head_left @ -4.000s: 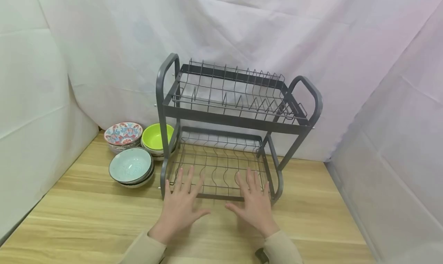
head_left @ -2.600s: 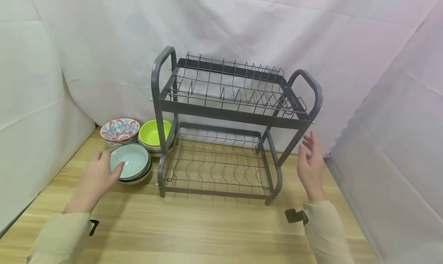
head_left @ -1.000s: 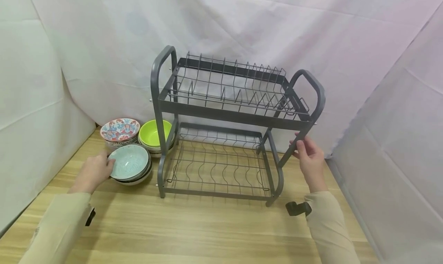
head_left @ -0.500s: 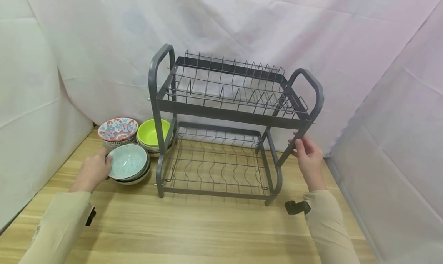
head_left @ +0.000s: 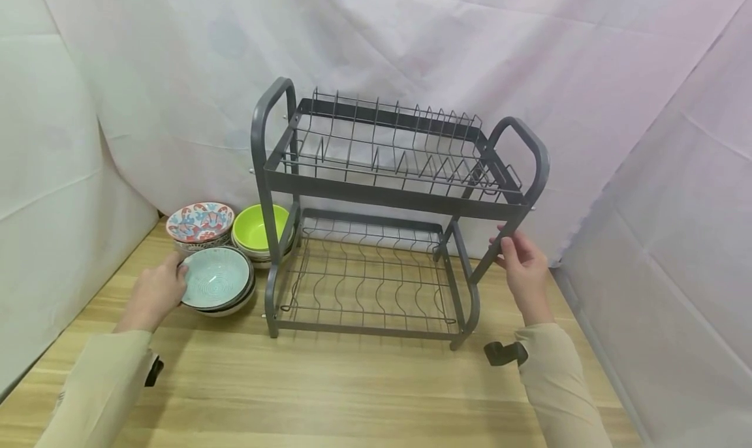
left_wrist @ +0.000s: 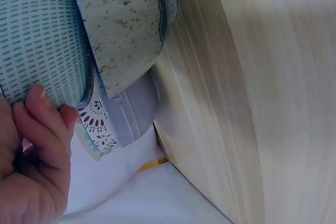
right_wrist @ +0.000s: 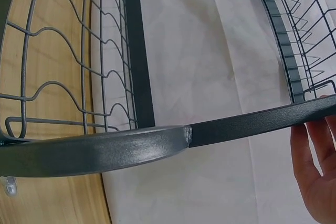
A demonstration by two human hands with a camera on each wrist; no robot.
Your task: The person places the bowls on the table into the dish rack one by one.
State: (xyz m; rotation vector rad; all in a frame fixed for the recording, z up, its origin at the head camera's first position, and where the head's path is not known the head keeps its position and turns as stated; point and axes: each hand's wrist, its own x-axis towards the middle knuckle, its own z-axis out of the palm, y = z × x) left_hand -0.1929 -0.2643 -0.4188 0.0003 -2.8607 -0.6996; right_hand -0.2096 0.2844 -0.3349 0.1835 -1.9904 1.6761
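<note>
My left hand (head_left: 154,288) pinches the left rim of a pale blue bowl (head_left: 216,278), the top one of a small stack. In the left wrist view the fingers lie against this bowl's teal-dashed outside (left_wrist: 42,35), and a brown-speckled bowl (left_wrist: 121,30) sits right beside it. A two-tier dark grey dish rack (head_left: 382,196) stands at the middle, both its wire tiers bare. On its right side my right hand (head_left: 525,272) holds the slanted post, thumb in front and fingers behind. The right wrist view shows those fingers (right_wrist: 315,166) against the post (right_wrist: 236,129).
Behind the pale blue bowl stand a stack topped by a red-and-blue patterned bowl (head_left: 201,222) and one topped by a lime green bowl (head_left: 254,229), close to the rack's left leg. White cloth (head_left: 411,36) encloses the wooden table (head_left: 352,389).
Both hands left the rack's front; the left went to the bowl stack, the right to the rack's right post. In the last half second the pale blue bowl shifted slightly left on its stack.
</note>
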